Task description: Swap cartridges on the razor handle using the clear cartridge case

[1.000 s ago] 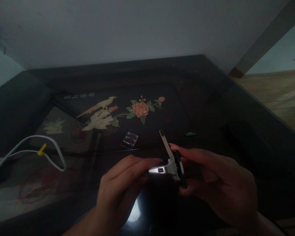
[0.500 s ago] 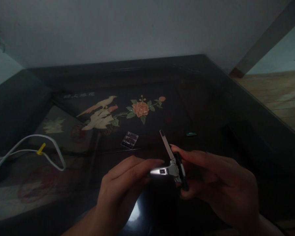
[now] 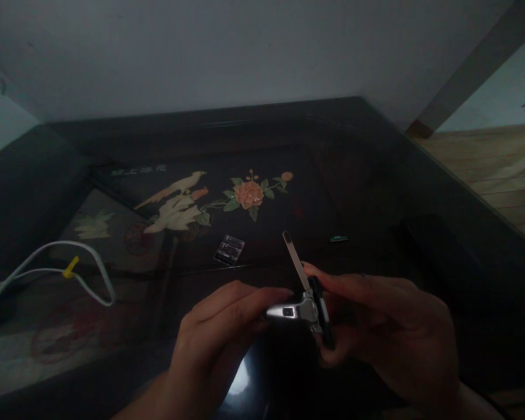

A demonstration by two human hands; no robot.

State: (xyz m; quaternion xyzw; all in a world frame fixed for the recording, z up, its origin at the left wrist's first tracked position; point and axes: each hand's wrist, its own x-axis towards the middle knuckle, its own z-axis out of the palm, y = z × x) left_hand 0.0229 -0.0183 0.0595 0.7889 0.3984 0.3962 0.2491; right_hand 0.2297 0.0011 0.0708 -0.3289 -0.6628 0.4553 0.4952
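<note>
1. Silver metal catches the light at the middle of the view: a small folding tool (image 3: 304,306) with a dark body is held between both hands, above the near part of the table (image 3: 420,192).
2. Left hand (image 3: 219,338) comes in from 7 o'clock; its fingers are pressed together and stretched toward the tool, with the fingertips (image 3: 280,293) pinching the short silver arm that points to 9 o'clock.
3. Right hand (image 3: 385,326) comes in from 4 o'clock and pinches the tool's dark body between thumb and forefinger, the other fingers curled beneath.
4. One thin metal blade (image 3: 294,259) stands out from the tool, tilted toward 11 o'clock, its tip over the dark table top.
5. Inlaid on the table at 12 o'clock from the hands are a pink flower (image 3: 248,194) and a pale bird (image 3: 175,201).
6. Between that inlay and the hands lies a small clear packet (image 3: 229,249).
7. At 1 o'clock from the tool lies a small greenish piece (image 3: 338,238), too small to tell what.
8. White cable (image 3: 87,268) with a yellow tie (image 3: 70,268) loops at 9 o'clock.
</note>
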